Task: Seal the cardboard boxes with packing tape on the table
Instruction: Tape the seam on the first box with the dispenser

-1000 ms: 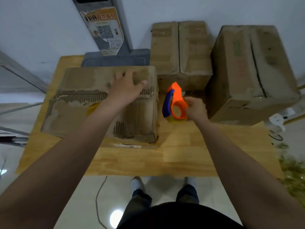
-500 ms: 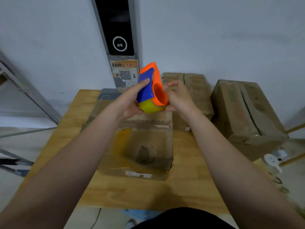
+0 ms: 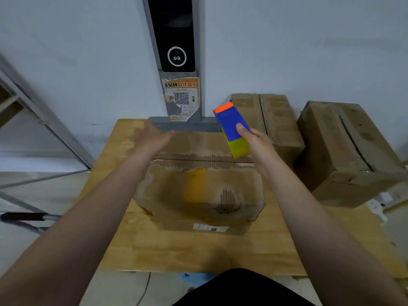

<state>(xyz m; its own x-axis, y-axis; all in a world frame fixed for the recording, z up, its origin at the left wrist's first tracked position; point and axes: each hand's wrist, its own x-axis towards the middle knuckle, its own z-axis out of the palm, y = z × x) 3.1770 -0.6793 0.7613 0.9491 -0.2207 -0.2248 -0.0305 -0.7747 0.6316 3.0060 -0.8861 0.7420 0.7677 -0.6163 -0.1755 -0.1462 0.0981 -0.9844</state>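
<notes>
Fingers of your right hand point(image 3: 257, 143) wrap the tape dispenser point(image 3: 231, 127); left hand point(image 3: 152, 136) loose, empty. Plant tape just below them, along the cardboard box point(image 3: 198, 195) seam.

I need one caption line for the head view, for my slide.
Right hand holds the tape dispenser over a worn cardboard box on the table; left hand open nearby.

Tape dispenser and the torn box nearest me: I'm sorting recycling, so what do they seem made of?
Tape dispenser: probably moulded plastic, smooth, in uniform orange and blue; the roll on it looks yellow. Box: corrugated cardboard, matt brown; torn patches expose ribbed fluting.
</notes>
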